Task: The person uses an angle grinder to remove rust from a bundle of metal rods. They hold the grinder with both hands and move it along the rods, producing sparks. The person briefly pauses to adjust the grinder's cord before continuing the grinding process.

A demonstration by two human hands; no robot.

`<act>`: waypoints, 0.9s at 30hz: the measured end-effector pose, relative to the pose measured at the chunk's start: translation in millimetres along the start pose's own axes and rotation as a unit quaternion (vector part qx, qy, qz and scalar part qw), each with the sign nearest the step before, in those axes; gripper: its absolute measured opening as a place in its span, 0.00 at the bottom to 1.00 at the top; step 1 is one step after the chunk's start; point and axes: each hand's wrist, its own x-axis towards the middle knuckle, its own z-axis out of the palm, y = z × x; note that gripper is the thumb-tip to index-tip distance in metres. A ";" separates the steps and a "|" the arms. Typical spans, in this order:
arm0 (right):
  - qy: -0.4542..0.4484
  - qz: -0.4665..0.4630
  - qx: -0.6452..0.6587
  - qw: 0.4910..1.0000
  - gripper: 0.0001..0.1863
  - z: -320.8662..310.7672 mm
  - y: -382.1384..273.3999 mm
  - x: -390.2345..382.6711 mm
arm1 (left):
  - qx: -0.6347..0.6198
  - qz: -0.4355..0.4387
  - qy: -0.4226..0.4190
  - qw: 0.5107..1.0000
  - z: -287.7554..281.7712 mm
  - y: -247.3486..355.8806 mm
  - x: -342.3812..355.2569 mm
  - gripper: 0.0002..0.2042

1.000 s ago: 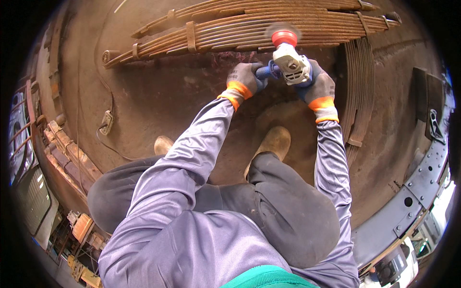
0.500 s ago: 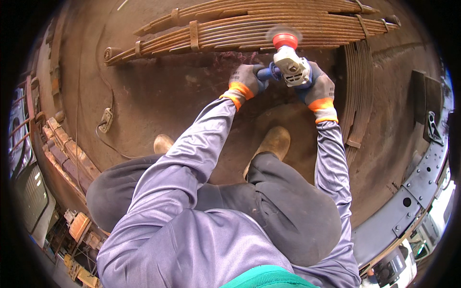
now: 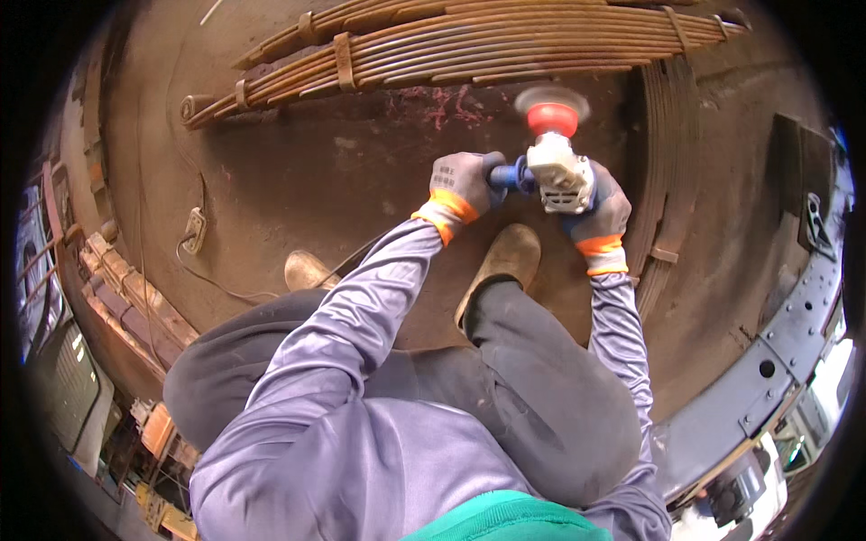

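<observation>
With both gloved hands I hold an angle grinder [image 3: 561, 171], its metal gear head facing up. My left hand [image 3: 465, 180] is closed round the blue side handle [image 3: 511, 177]. My right hand [image 3: 606, 206] grips the body, its fingers partly hidden behind the tool. At the front a red cup-shaped attachment [image 3: 552, 119] carries a blurred, spinning rim [image 3: 552, 97]. Just beyond it lies a rusty leaf spring pack [image 3: 469, 56], bound by metal clips such as this one [image 3: 344, 61]. The attachment appears apart from the spring's near edge.
A second leaf spring [image 3: 365, 16] lies behind the first. Another stack of leaves [image 3: 666, 162] runs along my right. A socket block [image 3: 195, 230] with a cable sits on the floor at left. A grey riveted beam [image 3: 776, 361] curves along the right; my boots [image 3: 505, 261] are below the grinder.
Both hands have drawn the grinder back toward me and slightly right, off the spring's near edge. The view has shifted a little, and a cable now shows by my left forearm.
</observation>
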 end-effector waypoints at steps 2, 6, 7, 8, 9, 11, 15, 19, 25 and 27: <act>0.042 -0.057 -0.003 0.997 0.26 -21.8 -0.5 24.8 | -0.002 0.009 0.068 0.998 -18.5 28.2 15.1 0.03; 0.013 -0.050 0.024 0.998 0.30 -43.2 -12.6 60.3 | 0.002 -0.036 0.076 0.996 -51.8 51.3 37.9 0.05; 0.017 -0.062 0.022 0.998 0.31 -43.9 -16.1 71.5 | 0.005 -0.044 0.080 0.996 -59.9 51.7 42.7 0.06; 0.018 -0.044 0.030 0.998 0.31 -38.0 -17.0 77.4 | 0.020 -0.045 0.091 0.995 -62.7 45.8 45.8 0.08; 0.020 -0.023 0.040 0.999 0.31 -30.4 -16.8 79.8 | 0.041 -0.051 0.078 0.995 -72.9 46.4 48.6 0.11; 0.045 0.027 0.068 0.996 0.33 -10.5 -10.2 75.7 | 0.115 -0.087 -0.003 0.990 -102.3 55.3 58.9 0.14; 0.117 0.110 0.205 0.965 0.32 46.9 -21.8 70.1 | 0.219 -0.086 -0.093 0.968 -160.5 67.7 70.1 0.15; 0.087 0.239 0.427 0.868 0.33 92.5 -60.6 70.3 | 0.345 -0.072 -0.150 0.924 -207.4 88.2 86.2 0.18; 0.116 0.275 0.602 0.740 0.27 125.3 -99.0 72.3 | 0.510 -0.022 -0.222 0.831 -217.7 132.5 112.7 0.13; 0.133 0.236 0.605 0.749 0.24 132.4 -87.8 82.8 | 0.534 -0.017 -0.216 0.817 -211.3 142.7 120.0 0.12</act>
